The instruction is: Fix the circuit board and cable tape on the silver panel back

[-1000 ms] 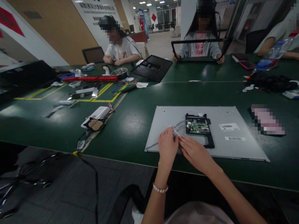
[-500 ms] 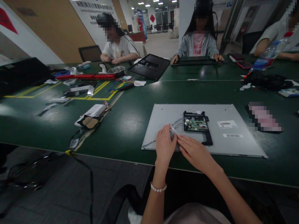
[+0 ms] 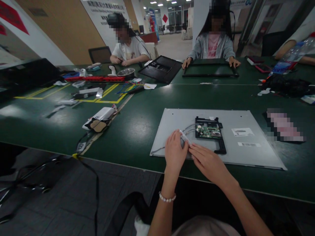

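The green table (image 3: 137, 131) spreads ahead of the left hand (image 3: 175, 150) and right hand (image 3: 206, 162) and out to both sides. On it, beneath the fingers, lies the grey panel (image 3: 167, 126), flat, its long axis running left to right; both hands reach in over its near edge, left of its middle, so most of it extends to their right. Ahead of the right hand and just beside its fingers sits the black bracket (image 3: 222, 143), longer from near to far than across, with the green circuit board (image 3: 208, 131) in its far part. From the bracket's left side, grey cables (image 3: 189, 126) curve leftward towards the left fingertips, and a length of cable also shows on the left hand's other side, heading for the panel's near left corner. Smallest is the white strip (image 3: 185, 137), and the relation that seems to count is here: it lies between the two hands, slanting from the left fingertips at its far end down to the right fingertips at its near end. The left hand is curled, apparently pinching it between thumb and fingers, and covers more of it; the right hand's fingers are held together, outstretched, meeting the near end, though I cannot tell whether they grip or merely press.
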Action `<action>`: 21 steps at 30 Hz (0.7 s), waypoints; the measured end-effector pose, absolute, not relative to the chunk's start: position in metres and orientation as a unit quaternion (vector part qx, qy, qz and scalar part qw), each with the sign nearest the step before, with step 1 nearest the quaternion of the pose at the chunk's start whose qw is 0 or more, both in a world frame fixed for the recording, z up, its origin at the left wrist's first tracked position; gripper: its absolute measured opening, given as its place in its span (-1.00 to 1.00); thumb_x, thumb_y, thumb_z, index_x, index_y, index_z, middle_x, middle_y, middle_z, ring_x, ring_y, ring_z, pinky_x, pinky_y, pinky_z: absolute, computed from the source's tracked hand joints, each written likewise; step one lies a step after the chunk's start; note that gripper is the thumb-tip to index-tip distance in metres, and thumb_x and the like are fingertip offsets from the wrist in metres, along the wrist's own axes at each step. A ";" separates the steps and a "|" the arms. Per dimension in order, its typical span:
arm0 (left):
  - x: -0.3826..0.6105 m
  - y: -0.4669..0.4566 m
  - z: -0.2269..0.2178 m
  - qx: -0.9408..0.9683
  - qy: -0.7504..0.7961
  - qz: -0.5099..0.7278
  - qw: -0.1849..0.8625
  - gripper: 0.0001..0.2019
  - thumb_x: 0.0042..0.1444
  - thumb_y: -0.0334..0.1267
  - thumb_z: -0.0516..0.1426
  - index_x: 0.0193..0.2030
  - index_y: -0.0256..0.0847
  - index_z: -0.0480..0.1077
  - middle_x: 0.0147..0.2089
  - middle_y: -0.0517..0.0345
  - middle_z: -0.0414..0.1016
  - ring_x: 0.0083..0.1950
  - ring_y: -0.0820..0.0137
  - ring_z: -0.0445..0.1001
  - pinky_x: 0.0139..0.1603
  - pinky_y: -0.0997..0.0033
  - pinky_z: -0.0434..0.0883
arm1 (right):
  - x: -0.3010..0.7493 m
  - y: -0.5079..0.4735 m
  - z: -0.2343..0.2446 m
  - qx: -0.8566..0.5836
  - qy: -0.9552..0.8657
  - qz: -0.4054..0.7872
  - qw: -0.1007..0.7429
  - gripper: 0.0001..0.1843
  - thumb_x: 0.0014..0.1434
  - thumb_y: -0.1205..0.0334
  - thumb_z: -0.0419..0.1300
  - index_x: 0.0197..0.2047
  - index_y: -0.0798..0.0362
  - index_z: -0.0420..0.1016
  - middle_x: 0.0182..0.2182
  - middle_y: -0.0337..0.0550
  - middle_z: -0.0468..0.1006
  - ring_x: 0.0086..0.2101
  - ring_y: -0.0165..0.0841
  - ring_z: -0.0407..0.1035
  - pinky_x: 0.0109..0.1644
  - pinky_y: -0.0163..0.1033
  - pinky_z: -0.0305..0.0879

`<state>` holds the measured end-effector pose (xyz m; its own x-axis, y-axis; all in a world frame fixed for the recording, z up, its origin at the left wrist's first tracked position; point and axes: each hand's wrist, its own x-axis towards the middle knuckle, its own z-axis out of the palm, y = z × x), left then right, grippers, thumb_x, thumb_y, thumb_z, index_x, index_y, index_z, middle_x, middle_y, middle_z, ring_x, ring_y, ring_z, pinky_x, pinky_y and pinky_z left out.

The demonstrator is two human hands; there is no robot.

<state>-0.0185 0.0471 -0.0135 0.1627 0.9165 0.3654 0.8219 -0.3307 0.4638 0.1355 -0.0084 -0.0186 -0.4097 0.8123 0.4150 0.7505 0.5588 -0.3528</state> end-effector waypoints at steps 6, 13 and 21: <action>-0.018 0.047 -0.014 0.762 0.578 0.282 0.067 -0.73 0.21 -0.31 0.13 0.05 -0.21 0.35 0.25 -0.14 0.36 0.33 0.10 0.27 0.32 -0.03 0.24 | 0.135 -0.008 -0.020 -0.470 -0.838 0.046 0.274 -0.57 0.30 0.42 -0.02 0.17 0.15 0.46 0.14 0.04 0.49 0.15 -0.22 0.36 0.25 -0.04 0.33; -0.019 0.046 -0.014 0.756 0.577 0.301 0.075 -0.69 0.19 -0.35 0.14 0.08 -0.20 0.35 0.33 -0.17 0.23 0.36 0.07 0.23 0.32 -0.06 0.24 | 0.150 -0.016 -0.005 -0.470 -0.833 0.056 0.288 -0.59 0.32 0.37 -0.02 0.15 0.06 0.46 0.22 -0.01 0.40 0.21 -0.19 0.28 0.26 0.02 0.31; -0.023 0.045 -0.008 0.710 0.570 0.386 0.147 -0.60 0.23 -0.32 0.09 0.21 -0.13 0.26 0.43 -0.13 0.03 0.44 0.12 0.08 0.39 -0.03 0.16 | 0.312 -0.043 -0.003 -0.713 -0.643 0.049 0.274 -0.53 0.31 0.00 0.00 0.22 -0.09 0.39 0.29 -0.02 0.31 0.23 -0.02 0.24 0.04 0.04 0.46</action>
